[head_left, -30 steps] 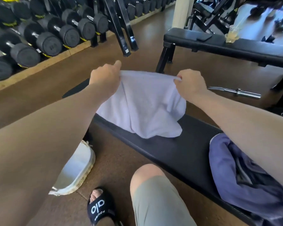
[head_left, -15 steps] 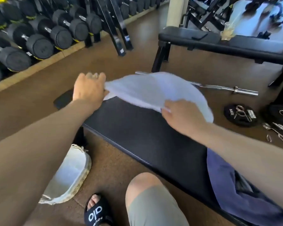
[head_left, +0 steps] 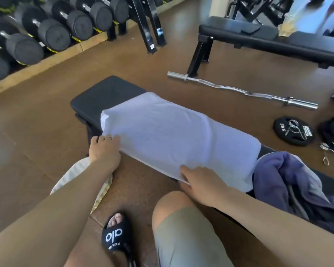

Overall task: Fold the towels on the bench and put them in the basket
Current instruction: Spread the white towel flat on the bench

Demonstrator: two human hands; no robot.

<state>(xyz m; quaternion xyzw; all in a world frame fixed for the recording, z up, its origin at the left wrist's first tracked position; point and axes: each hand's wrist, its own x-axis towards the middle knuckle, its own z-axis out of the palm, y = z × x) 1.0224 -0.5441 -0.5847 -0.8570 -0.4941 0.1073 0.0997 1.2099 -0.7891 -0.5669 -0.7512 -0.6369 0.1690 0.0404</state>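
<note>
White towel (head_left: 174, 135) spread flat on counter (head_left: 104, 91), near edge overhanging. My L hand (head_left: 104, 151) pinches near-left corner, R hand (head_left: 199, 182) pinches near edge. Next, I'd say: lift both evenly, carry to far edge, align corners, smooth creases. Basket (head_left: 102, 191) on floor under L arm; purple towel (head_left: 289, 174) waits at right.

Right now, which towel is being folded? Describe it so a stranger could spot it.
Find the black bench nearest the person. Spread flat across its middle lies the white towel, with the left hand and right hand at its near edge. The purple towel beside it is crumpled in a heap.
</note>
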